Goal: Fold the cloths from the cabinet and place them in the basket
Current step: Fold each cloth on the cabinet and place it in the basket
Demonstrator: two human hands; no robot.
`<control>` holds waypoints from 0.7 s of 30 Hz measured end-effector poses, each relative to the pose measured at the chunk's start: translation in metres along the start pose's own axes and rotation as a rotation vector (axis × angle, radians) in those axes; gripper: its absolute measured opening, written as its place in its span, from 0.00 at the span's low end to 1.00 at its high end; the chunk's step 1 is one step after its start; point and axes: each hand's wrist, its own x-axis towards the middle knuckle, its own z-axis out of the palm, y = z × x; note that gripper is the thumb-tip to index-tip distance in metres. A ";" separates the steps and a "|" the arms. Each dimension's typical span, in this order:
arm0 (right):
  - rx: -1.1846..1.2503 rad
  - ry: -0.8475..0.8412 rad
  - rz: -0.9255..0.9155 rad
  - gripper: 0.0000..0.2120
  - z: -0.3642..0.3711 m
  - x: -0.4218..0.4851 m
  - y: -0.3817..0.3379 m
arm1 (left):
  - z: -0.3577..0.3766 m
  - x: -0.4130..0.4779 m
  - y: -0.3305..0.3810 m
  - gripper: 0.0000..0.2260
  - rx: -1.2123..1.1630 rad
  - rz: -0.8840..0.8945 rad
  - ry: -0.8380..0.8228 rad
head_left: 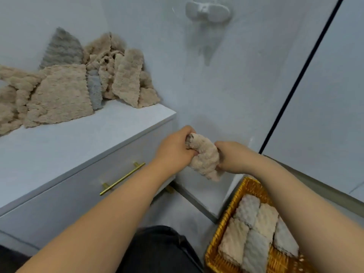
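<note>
Head view: both hands' fingers (192,152) clamp the bunched beige cloth (205,157) between them.

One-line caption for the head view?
Both hands fold a beige cloth above the wicker basket.

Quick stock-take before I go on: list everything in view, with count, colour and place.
Unfolded cloths: a heap, count unclear, mostly beige with some grey, on top of the cabinet.
Cabinet: one, white, at left, with a gold handle on its front.
Held cloth: one, beige, bunched between both hands.
Basket: one, yellow wicker, on the floor at lower right.
Folded cloths: about five showing, beige and grey, in the basket.
Wall fixture: one, white, top centre.
Left hand: gripping the cloth's upper end.
Right hand: gripping its other side.
</note>
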 end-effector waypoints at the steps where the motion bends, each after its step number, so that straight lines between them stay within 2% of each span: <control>1: 0.021 -0.029 0.005 0.15 0.004 -0.005 0.009 | 0.010 0.000 0.005 0.12 0.032 0.010 -0.015; 5: 0.159 -0.138 -0.019 0.25 0.021 -0.031 0.048 | 0.068 -0.008 0.035 0.10 0.128 0.003 -0.079; 7: 0.209 -0.160 -0.037 0.23 0.026 -0.039 0.061 | 0.095 -0.016 0.046 0.08 0.138 -0.023 -0.080; 11: 0.116 -0.244 0.065 0.13 0.041 -0.054 0.108 | 0.161 -0.042 0.059 0.06 -0.101 -0.257 -0.050; 16: 0.193 -0.400 0.185 0.13 0.071 -0.077 0.162 | 0.211 -0.051 0.059 0.05 -0.230 -0.281 -0.188; 19: 0.327 -0.391 0.194 0.13 0.088 -0.084 0.181 | 0.225 -0.047 0.052 0.07 -0.243 -0.303 -0.287; 21: 0.468 -0.349 0.202 0.17 0.100 -0.088 0.191 | 0.232 -0.043 0.044 0.08 -0.260 -0.308 -0.355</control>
